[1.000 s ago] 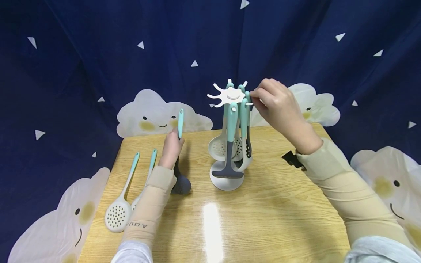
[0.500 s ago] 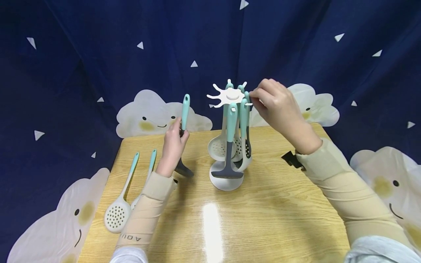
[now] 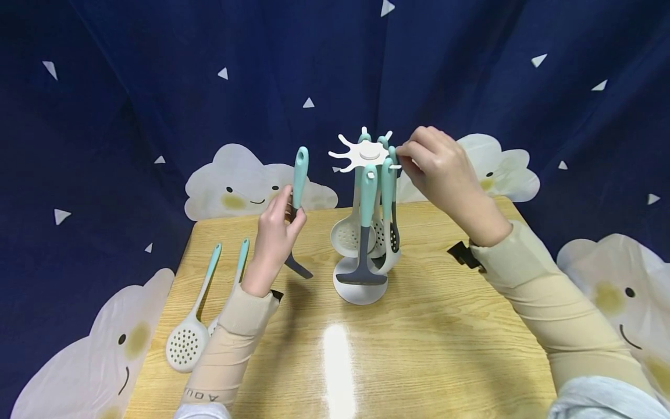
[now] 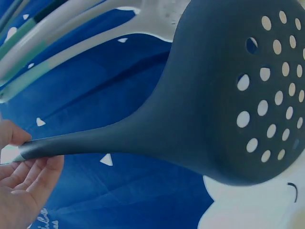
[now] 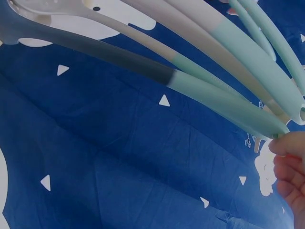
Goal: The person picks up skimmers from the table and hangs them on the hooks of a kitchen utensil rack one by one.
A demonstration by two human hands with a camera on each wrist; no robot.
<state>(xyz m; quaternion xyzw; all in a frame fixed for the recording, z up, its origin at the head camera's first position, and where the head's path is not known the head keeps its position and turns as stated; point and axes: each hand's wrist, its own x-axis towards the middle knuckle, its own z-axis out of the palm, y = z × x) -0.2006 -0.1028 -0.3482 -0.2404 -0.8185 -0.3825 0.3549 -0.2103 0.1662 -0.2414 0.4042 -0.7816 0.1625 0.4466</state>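
Over the left side of the worktop [image 3: 445,340], I've got the left grip [image 3: 273,241], a bare hand, closed on a dark skimmer [image 4: 181,102], thumb and fingers round its neck just below the mint handle. Handle up, perforated head down, it leans slightly, left of the white stand [image 3: 370,152] and apart from it. Across to the right, the right grip [image 3: 439,169] is up high, fingers bent in, thumb and finger pinching the top end of a dark-necked utensil [image 5: 209,95] that hangs upright on the stand's right side; my right-wrist view catches the thumb right on the tip of that mint handle.

Round the stand it's busy: five utensils hang in all, with a dark turner [image 3: 364,247] on the near side, its wide blade low in front of the round base. Down on the worktop, far left, I can see a pale skimmer [image 3: 187,343] lying flat, handle pointing away, and beside it a second pale utensil [image 3: 242,256], partly hidden behind the left sleeve [image 3: 222,355]. At the far edge, a navy curtain [image 3: 209,35] fills my view, white triangles and smiling clouds all over it.
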